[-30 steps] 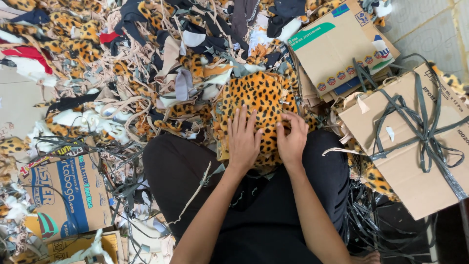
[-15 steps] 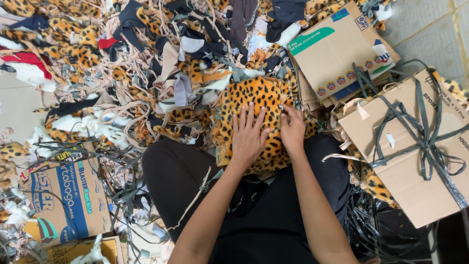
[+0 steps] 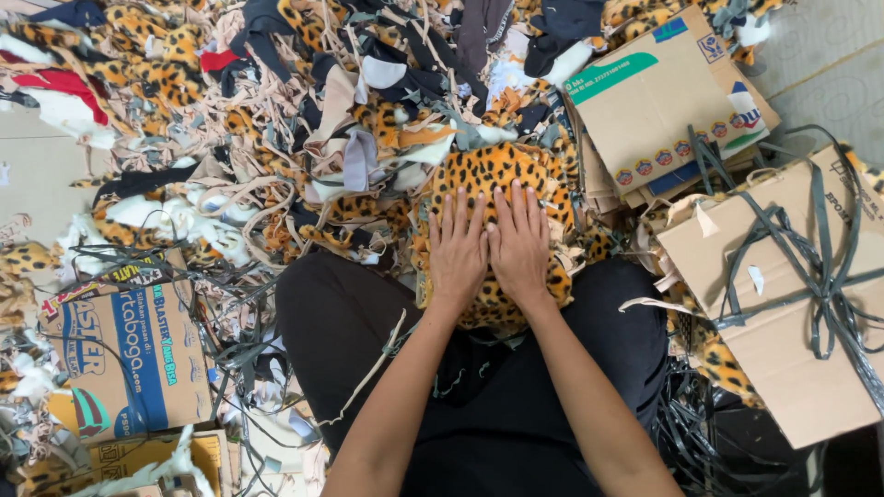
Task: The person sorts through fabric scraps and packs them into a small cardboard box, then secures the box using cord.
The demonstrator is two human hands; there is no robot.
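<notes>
Both your hands lie flat, fingers spread, unclenched and grasping nothing — left hand [image 3: 458,247] and right hand [image 3: 520,247] side by side, touching, pressing one leopard-print plush fabric piece [image 3: 493,175]. It rests on your lap over the black trousers [image 3: 341,322], directly beneath both palms, its long axis running away from you. Three cardboard boxes: one printed flattened box [image 3: 645,101], one strapped box [image 3: 783,304], one blue-printed box [image 3: 129,350]. Scrap heap [image 3: 230,138] beyond.

Both hands [image 3: 488,247] flat on plush piece [image 3: 497,179] on lap, scrap pile [image 3: 276,120] beyond, cardboard boxes [image 3: 792,276] right.
</notes>
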